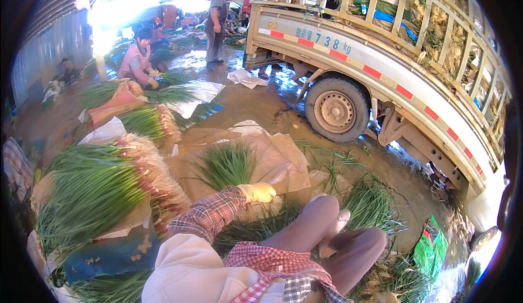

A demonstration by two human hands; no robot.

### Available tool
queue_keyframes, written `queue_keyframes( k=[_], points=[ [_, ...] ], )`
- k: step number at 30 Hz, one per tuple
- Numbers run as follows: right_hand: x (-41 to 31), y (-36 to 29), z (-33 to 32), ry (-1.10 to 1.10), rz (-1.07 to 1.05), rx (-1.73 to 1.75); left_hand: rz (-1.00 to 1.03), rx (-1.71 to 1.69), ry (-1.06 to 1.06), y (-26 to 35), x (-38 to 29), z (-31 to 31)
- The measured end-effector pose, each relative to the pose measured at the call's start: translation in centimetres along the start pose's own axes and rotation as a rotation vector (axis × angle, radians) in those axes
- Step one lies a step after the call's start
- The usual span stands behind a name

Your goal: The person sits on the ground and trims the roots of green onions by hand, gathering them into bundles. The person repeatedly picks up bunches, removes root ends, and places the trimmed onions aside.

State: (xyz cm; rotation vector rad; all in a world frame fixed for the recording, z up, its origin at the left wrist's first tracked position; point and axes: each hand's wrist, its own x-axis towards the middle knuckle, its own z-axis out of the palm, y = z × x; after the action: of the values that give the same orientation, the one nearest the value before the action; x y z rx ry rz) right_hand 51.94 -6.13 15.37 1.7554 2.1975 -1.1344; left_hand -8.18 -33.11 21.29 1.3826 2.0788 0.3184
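My left hand (258, 192), in a yellow glove with a plaid sleeve behind it, reaches over the near edge of a brown wrapping sheet (282, 156). Its fingers are curled, and whether they grip anything cannot be made out. Just beyond the sleeve, a small bunch of long green leaves (229, 165), like green onions, lies on the sheet; its lower end is hidden. Pale material (261, 212) shows below the glove. A tan shape (384, 297) at the bottom edge may be my right glove, mostly cut off.
Large stacks of rooted green onions (94, 184) lie to the left. Loose greens (372, 205) and a green plastic bag (430, 248) are on the right. A slatted cargo truck (347, 45), its wheel (337, 109) on wet ground, stands ahead. A person (137, 60) crouches handling greens; another (216, 21) stands.
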Motion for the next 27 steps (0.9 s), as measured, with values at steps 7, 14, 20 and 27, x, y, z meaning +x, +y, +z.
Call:
queue_keyframes(
  k=[7, 14, 20, 27],
  points=[
    [3.6, 0.1, -2.8, 0.049, -0.096, -0.071, 0.232, 0.140, 0.086, -1.0, 0.9, 0.1],
    [10.2, -3.0, -10.8, 0.264, -0.409, -0.204, 0.298, 0.223, 0.169, -1.3, 4.0, -0.7],
    [11.4, -12.2, -15.2, 0.592, -0.891, -0.274, 0.362, 0.266, 0.220, 2.9, 7.9, -3.6],
    [6.0, -27.2, -10.3, 0.167, -0.549, 0.081, 0.612, 0.134, 0.315, 7.7, 15.1, -3.6]
  ],
)
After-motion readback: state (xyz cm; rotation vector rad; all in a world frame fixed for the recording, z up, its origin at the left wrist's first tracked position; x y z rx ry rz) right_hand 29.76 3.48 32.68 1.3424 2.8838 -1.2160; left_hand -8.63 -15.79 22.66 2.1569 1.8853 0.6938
